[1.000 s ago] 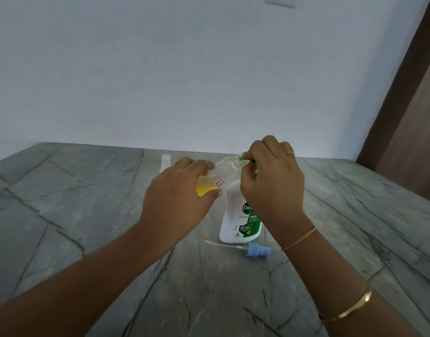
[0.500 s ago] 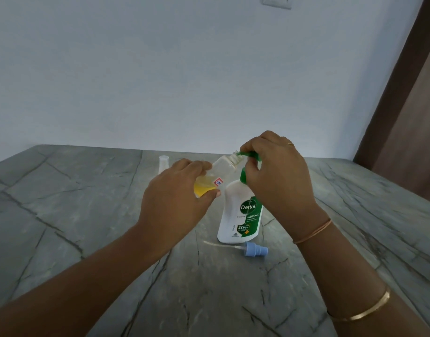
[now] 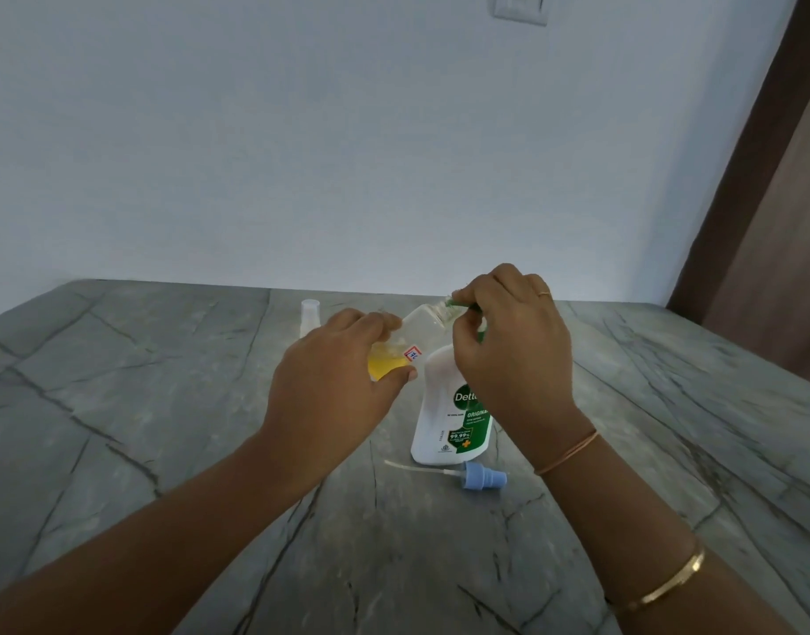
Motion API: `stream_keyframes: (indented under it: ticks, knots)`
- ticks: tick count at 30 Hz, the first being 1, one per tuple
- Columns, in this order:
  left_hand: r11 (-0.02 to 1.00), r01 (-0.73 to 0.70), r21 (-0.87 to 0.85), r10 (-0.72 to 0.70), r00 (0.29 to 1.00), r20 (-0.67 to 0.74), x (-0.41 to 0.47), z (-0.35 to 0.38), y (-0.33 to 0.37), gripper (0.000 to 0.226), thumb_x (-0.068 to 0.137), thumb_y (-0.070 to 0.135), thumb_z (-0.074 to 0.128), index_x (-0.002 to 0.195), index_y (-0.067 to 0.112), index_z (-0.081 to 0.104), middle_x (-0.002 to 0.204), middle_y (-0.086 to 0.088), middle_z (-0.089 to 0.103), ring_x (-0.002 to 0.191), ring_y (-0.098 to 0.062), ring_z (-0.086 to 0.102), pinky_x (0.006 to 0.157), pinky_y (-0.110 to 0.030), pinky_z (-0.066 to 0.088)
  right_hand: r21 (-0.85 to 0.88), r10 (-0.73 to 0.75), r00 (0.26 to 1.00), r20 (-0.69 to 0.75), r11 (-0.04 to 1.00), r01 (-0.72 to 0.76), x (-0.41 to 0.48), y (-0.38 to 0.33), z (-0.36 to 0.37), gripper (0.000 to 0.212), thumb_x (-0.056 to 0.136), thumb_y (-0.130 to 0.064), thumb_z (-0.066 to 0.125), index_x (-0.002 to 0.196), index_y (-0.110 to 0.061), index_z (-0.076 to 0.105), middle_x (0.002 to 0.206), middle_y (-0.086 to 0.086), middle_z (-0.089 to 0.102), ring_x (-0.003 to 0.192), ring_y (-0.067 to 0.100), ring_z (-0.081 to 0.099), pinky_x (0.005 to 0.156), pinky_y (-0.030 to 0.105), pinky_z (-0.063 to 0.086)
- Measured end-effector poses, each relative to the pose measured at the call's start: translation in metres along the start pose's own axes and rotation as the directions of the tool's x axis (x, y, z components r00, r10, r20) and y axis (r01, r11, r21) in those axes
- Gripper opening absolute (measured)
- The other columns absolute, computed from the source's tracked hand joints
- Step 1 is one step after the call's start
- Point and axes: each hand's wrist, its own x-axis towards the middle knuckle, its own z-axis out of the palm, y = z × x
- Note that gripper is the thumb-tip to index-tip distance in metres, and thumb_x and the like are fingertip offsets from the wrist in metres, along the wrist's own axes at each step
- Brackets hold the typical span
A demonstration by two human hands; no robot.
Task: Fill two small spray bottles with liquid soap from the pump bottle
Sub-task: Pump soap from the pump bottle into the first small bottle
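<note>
Spray bottle, clear plastic, in curled left hand; right hand pinch on pump

Spray head lies in frnt of pump bottle, 2nd spray bottle behind-left.

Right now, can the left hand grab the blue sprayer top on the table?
Probably not yet. The left hand grips the small spray bottle, so it is busy. The blue sprayer top lies uncovered in front of the pump bottle, so the way itself looks free.
</note>
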Motion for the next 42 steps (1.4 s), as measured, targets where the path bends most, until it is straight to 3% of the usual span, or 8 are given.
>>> stream_keyframes:
  ticks: [4, 16, 27, 34, 39, 42]
  knots:
    - [1.0, 0.014, 0.001, -0.014, 1.0, 0.004, 0.001, -0.002, 0.001, 0.05, 0.077, 0.046, 0.064, 0.122, 0.026, 0.054, 0.123, 0.004, 0.058, 0.103, -0.014, 0.057, 0.082, -0.027, 0.042, 0.016, -0.015, 0.998, 0.068, 1.0, 0.014, 0.009, 0.003, -0.006, 0.015, 0.071, 0.0, 0.058, 0.081, -0.007, 0.068, 0.078, 0.006, 0.06, 0.074, 0.026, 0.056, 0.055, 0.026, 0.039]
    - [1.0, -0.002, 0.006, 0.002, 1.0, -0.025, 0.002, -0.001, -0.003, 0.045, 0.076, 0.042, 0.067, 0.116, 0.025, 0.058, 0.114, 0.003, 0.062, 0.095, -0.017, 0.059, 0.076, -0.028, 0.043, 0.025, 0.015, 1.0, -0.011, 1.0, -0.014, -0.001, 0.001, 0.006, 0.01, 0.068, -0.005, 0.054, 0.071, -0.007, 0.063, 0.073, 0.005, 0.057, 0.07, 0.024, 0.052, 0.048, 0.024, 0.035]
    - [1.0, -0.007, -0.004, 0.006, 1.0, -0.03, 0.001, -0.001, 0.0, 0.047, 0.078, 0.043, 0.065, 0.12, 0.024, 0.057, 0.121, 0.003, 0.058, 0.1, -0.015, 0.057, 0.076, -0.025, 0.039, 0.042, -0.027, 0.998, 0.06, 0.999, 0.025, 0.01, 0.003, -0.004, 0.013, 0.069, -0.004, 0.054, 0.076, -0.008, 0.064, 0.076, 0.005, 0.058, 0.073, 0.023, 0.051, 0.052, 0.026, 0.036]
    - [1.0, -0.023, 0.012, 0.024, 0.998, -0.066, 0.001, -0.003, -0.001, 0.044, 0.075, 0.039, 0.07, 0.115, 0.024, 0.06, 0.116, 0.004, 0.061, 0.097, -0.019, 0.059, 0.074, -0.025, 0.04, 0.035, 0.015, 0.995, -0.096, 0.999, -0.011, -0.004, 0.0, 0.01, 0.018, 0.073, -0.012, 0.043, 0.07, -0.007, 0.06, 0.072, 0.005, 0.055, 0.069, 0.021, 0.047, 0.052, 0.022, 0.029]
    - [1.0, -0.019, 0.002, 0.019, 0.998, -0.057, 0.0, -0.002, -0.002, 0.045, 0.076, 0.04, 0.068, 0.116, 0.023, 0.059, 0.115, 0.004, 0.064, 0.099, -0.019, 0.058, 0.077, -0.026, 0.038, 0.065, 0.038, 0.996, -0.077, 0.997, -0.033, -0.007, 0.001, 0.012, 0.021, 0.074, -0.015, 0.042, 0.072, -0.007, 0.061, 0.074, 0.005, 0.055, 0.075, 0.014, 0.04, 0.054, 0.022, 0.029]
    - [1.0, -0.024, -0.016, 0.023, 0.998, -0.063, -0.002, -0.001, -0.001, 0.044, 0.077, 0.041, 0.067, 0.116, 0.023, 0.058, 0.112, 0.003, 0.065, 0.097, -0.02, 0.059, 0.077, -0.028, 0.041, 0.046, 0.024, 0.999, -0.039, 0.999, -0.023, -0.001, 0.001, 0.005, 0.018, 0.073, -0.013, 0.045, 0.074, -0.009, 0.062, 0.075, 0.005, 0.056, 0.073, 0.02, 0.049, 0.052, 0.023, 0.031]
